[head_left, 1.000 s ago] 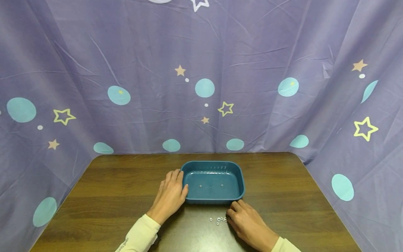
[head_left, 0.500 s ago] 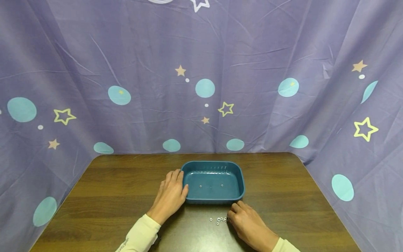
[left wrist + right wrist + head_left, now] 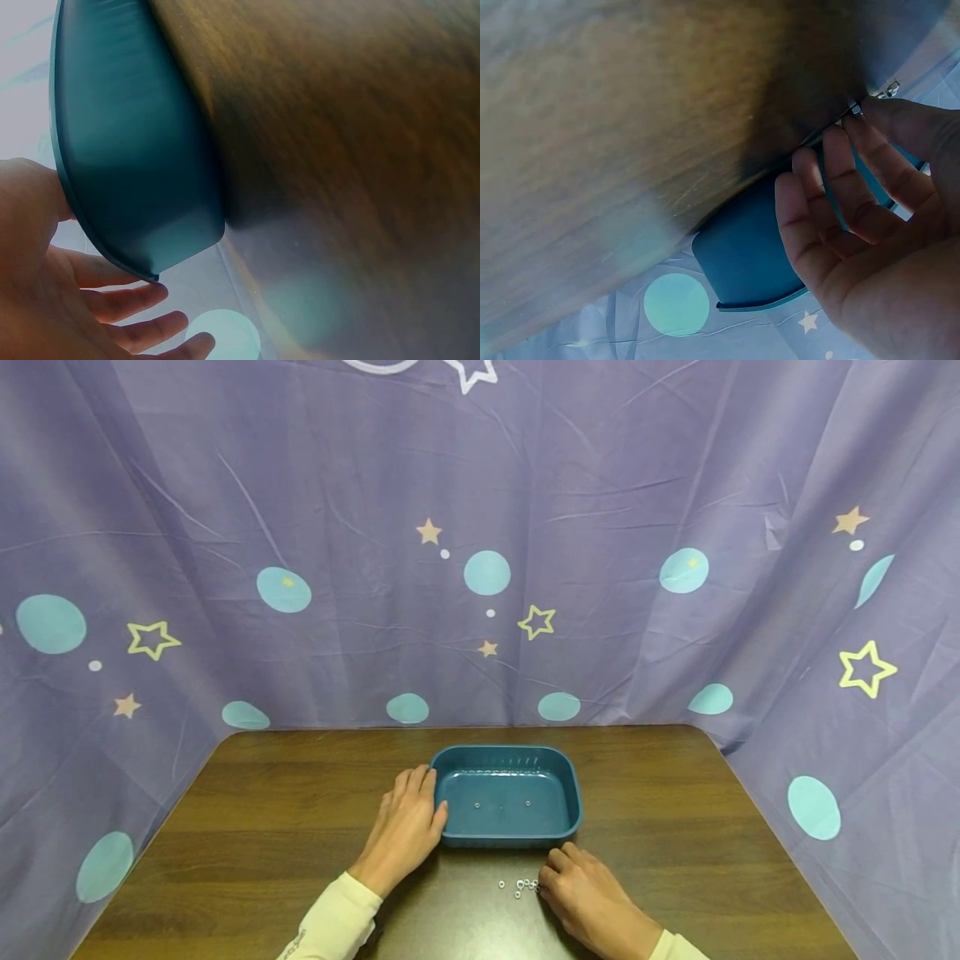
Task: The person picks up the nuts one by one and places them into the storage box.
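A blue rectangular plastic tray (image 3: 507, 841) stands on the table. My left hand (image 3: 405, 828) holds its left end, thumb hooked over the rim and fingers spread along the outside; the left wrist view shows the tray wall (image 3: 135, 150) beside them. Inside the tray lie two small metal nuts, one left (image 3: 477, 805) and one right (image 3: 528, 803). In front of it, several more nuts (image 3: 521, 885) lie loosely grouped on the wood. My right hand (image 3: 592, 897) is down at their right side, thumb and index finger pinching a small shiny nut (image 3: 856, 109) at the tabletop.
The brown wooden table (image 3: 300, 793) reaches back to a purple curtain (image 3: 600, 635) with stars and dots, which also closes in both sides. The tray's front wall rises just beyond my right fingertips.
My right fingers shift very slightly at the right edge of the loose nuts. The left hand and the tray stay in place; the head view tilts up a little.
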Demonstrator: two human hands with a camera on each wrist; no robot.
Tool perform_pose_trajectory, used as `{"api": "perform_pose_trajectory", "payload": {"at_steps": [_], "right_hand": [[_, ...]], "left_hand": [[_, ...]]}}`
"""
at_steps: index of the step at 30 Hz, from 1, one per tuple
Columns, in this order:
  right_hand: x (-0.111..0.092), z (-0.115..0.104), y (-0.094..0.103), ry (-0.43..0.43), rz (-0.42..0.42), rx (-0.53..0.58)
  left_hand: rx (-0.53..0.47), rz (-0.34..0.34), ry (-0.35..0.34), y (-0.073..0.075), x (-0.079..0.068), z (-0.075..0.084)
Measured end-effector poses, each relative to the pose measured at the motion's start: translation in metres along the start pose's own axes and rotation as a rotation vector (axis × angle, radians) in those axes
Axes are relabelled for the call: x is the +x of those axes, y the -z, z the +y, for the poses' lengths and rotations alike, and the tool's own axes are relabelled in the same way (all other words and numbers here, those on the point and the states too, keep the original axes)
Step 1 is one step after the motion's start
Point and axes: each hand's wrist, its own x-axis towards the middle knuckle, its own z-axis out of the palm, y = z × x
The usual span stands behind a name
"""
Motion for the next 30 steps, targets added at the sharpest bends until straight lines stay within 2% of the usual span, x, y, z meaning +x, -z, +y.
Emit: {"api": "perform_pose_trajectory", "payload": {"at_steps": [13, 30], "right_hand": [[-0.001, -0.001, 0.004, 0.023, 0.051, 0.006], [0.012, -0.003, 0.026, 0.047, 0.128, 0.058]], "left_hand": [[0.007, -0.004, 0.001, 0.000, 0.000, 0.001], [0.022, 0.044, -0.023, -0.002, 0.000, -0.001]]}}
